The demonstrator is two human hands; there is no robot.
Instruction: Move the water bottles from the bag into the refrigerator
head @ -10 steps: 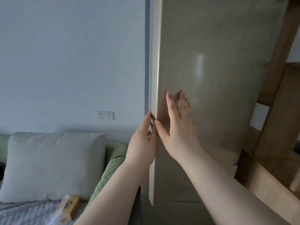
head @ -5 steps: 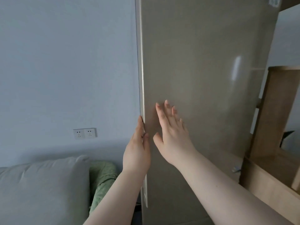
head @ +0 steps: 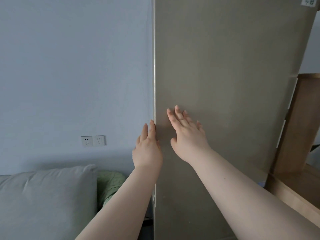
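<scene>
One grey pillow (head: 45,201) lies at the lower left, with a green knitted blanket (head: 110,184) bunched just beside its right end. Above them a white double wall socket (head: 93,140) sits on the pale blue wall (head: 69,66). Next comes the left hand (head: 147,149), raised with its fingers straight and close together, their tips lying along the left edge of the refrigerator (head: 225,75); it curls round nothing. That refrigerator, a tall beige-grey front, fills the middle and right of the view, and its left edge runs as a thin bright strip from the top to near the bottom. The right hand (head: 187,135) rests flat on the front near that left edge, fingers straight and slightly spread, thumb out to the side, gripping nothing. A small sticker (head: 310,1), its print too blurred to read, sits at the top right corner of the front. Brown wooden shelving (head: 297,135) stands just beside the refrigerator's right side.
</scene>
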